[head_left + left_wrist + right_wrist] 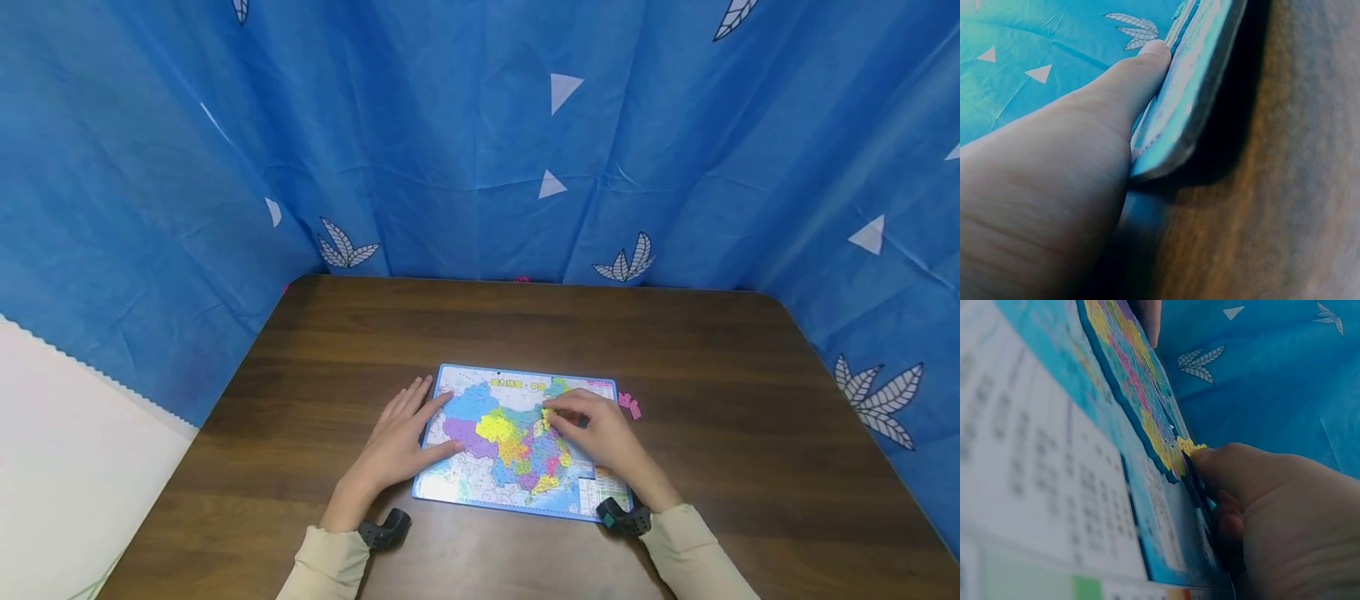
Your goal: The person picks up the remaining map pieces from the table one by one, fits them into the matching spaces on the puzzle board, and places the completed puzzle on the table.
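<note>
A map puzzle board (465, 487) with colourful pieces in its middle lies on the wooden table. My right hand (596, 423) is over the board's upper right part and pinches a small yellow puzzle piece (547, 418) between thumb and fingers. In the right wrist view the yellow piece (1190, 445) stands out at the thumb tip, close to the other pieces. My left hand (397, 437) rests on the board's left edge with its fingers spread and fairly straight. The left wrist view shows the left thumb (1129, 78) lying along the board (1188, 100).
Pink puzzle pieces (630, 405) lie on the table just right of the board. The brown wooden table (712, 400) reaches back to a blue patterned curtain (480, 150). Dark wrist straps (386, 530) sit on both wrists.
</note>
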Demonstrator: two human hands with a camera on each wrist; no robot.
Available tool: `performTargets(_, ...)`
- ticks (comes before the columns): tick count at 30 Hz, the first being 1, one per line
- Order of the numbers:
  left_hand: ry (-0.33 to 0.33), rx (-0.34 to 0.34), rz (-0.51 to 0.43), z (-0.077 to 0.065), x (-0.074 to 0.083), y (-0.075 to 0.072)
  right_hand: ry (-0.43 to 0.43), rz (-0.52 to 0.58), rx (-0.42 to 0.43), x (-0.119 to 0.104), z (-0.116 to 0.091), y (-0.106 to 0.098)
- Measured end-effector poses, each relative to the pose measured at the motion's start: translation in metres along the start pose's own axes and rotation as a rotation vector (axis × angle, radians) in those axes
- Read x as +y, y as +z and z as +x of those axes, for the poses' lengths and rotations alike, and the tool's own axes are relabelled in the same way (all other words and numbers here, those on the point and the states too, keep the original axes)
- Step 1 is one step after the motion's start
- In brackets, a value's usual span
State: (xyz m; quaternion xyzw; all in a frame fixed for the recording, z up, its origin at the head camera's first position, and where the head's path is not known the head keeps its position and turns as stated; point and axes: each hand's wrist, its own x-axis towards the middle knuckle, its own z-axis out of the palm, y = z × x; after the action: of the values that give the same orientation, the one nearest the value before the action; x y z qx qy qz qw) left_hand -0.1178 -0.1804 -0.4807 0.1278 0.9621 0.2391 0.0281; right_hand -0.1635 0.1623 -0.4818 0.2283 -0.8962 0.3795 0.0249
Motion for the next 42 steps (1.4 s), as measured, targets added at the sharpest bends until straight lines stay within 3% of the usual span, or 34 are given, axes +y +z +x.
performTargets(23,-0.001,0.001,0.000,0.0011,-0.0001,0.0001,-0.037,-0.013,-0.051,0.0003,-0.0005,-0.0008)
performTargets(35,0.007,0.009,0.004,0.0010,0.0000,0.0009,-0.006,-0.055,0.023,0.0012,-0.0030,0.0028)
performTargets(42,-0.007,0.000,0.007,-0.0003,-0.0005,0.0000,-0.015,-0.150,0.023,-0.0033,-0.0058,0.0021)
